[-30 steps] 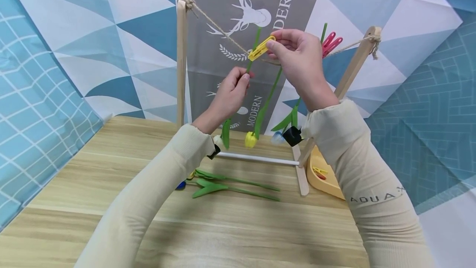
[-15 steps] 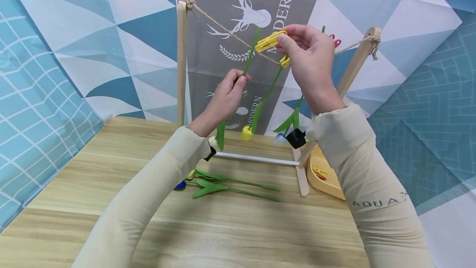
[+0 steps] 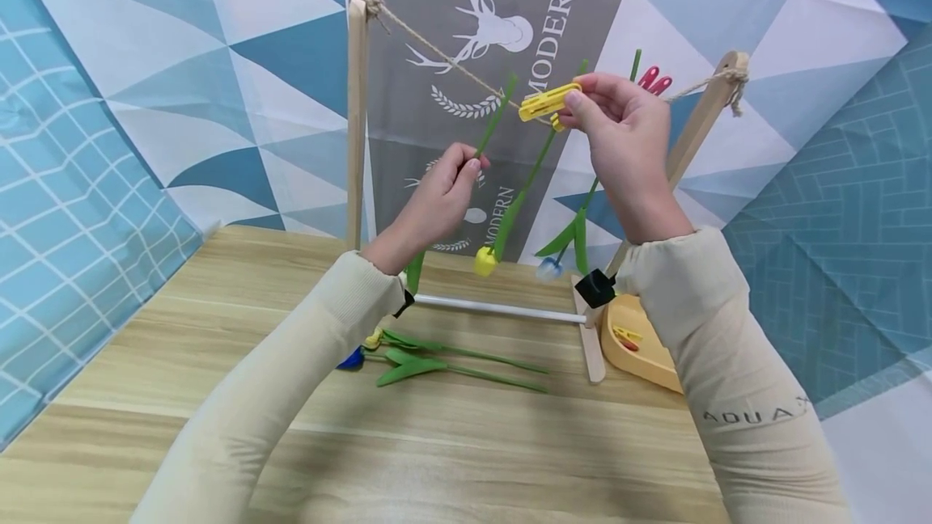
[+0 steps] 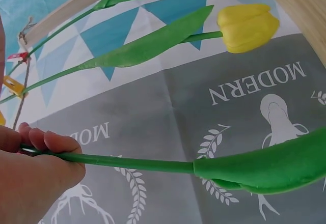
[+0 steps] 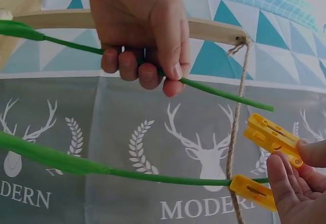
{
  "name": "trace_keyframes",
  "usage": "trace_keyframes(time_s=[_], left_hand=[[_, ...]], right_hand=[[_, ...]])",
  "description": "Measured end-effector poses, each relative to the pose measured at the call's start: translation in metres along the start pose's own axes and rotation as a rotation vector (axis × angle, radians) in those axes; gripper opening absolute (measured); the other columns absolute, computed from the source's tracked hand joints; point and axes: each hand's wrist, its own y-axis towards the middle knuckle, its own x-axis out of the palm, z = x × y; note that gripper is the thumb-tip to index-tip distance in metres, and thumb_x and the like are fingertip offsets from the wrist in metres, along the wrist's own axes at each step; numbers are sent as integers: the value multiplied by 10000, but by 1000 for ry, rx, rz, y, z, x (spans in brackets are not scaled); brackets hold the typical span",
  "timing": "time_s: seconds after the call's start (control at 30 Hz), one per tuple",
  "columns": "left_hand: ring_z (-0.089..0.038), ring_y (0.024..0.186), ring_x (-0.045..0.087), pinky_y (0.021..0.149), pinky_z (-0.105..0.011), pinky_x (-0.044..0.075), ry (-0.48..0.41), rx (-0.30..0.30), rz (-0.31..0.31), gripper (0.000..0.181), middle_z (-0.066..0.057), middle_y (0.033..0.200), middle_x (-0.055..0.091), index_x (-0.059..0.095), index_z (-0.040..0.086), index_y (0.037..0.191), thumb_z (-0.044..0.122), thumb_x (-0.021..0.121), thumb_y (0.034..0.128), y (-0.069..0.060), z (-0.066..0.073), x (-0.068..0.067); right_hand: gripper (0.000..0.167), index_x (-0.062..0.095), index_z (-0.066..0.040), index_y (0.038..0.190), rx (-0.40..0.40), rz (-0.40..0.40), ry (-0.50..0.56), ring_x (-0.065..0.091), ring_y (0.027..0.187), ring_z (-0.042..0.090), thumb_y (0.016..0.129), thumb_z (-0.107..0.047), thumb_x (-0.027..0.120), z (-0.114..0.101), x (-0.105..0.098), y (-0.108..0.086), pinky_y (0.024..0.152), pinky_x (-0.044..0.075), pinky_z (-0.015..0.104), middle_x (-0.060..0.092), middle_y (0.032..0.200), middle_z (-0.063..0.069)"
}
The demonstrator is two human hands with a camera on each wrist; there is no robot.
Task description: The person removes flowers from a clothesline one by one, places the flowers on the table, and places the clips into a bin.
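Observation:
My left hand (image 3: pixel 444 188) grips the green stem (image 4: pixel 137 163) of a flower, its bare end crossing the rope (image 5: pixel 237 112). Between thumb and fingers, my right hand (image 3: pixel 626 136) pinches a yellow clothespin (image 3: pixel 548 102) by its handle end, just right of that stem and off it in the right wrist view. A second yellow clothespin (image 5: pixel 253 192) clips the yellow tulip's stem (image 5: pixel 168 179) to the rope; that tulip (image 3: pixel 485 261) hangs head down. Farther right, a pale blue tulip (image 3: pixel 549 268) hangs near red clothespins (image 3: pixel 654 81).
Wooden posts (image 3: pixel 356 128) hold the rope at both sides, with a white rod (image 3: pixel 502 308) low between them. Two flowers with green leaves (image 3: pixel 411 367) lie on the table (image 3: pixel 437 459). At the right, a yellow tray (image 3: pixel 644 362) holds some clothespins.
My right hand has moved right with the yellow clothespin, away from the held stem. My left hand has shifted slightly left and down with its flower, and the stem's end sits lower.

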Motion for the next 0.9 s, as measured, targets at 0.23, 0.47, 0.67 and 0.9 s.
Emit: trace_keyframes(time_s=[0.23, 0.47, 0.67, 0.9], left_hand=[[-208, 923, 436, 802, -312, 357, 98, 37, -80, 224, -97, 1025, 489, 475, 33, 1110, 162, 316, 1020, -5, 1, 2], [-213, 894, 433, 791, -327, 371, 128, 53, -127, 225, -91, 1017, 490, 473, 27, 1102, 160, 310, 1022, -11, 1, 5], [-223, 893, 427, 811, -326, 367, 191, 82, -174, 211, -113, 992, 496, 482, 2, 1059, 126, 318, 1016, -14, -3, 13], [-227, 936, 446, 832, -332, 370, 264, 88, -208, 203, -126, 1038, 523, 485, 1, 1025, 121, 322, 1015, -21, -8, 18]], right_hand=[[359, 639, -50, 1135, 47, -13, 19, 654, 939, 177, 825, -224, 684, 11, -9, -5, 860, 503, 194, 647, 1092, 90], [406, 622, -59, 1166, 83, -42, 24, 658, 942, 174, 822, -267, 678, 21, -20, -11, 902, 488, 211, 640, 1081, 62], [424, 598, -30, 1182, 81, -77, 24, 659, 911, 143, 837, -268, 663, 31, -29, -16, 893, 479, 176, 641, 1042, 42], [447, 593, -56, 1198, 123, -74, 26, 659, 936, 144, 829, -296, 670, 40, -38, -22, 910, 464, 163, 638, 1056, 35]])
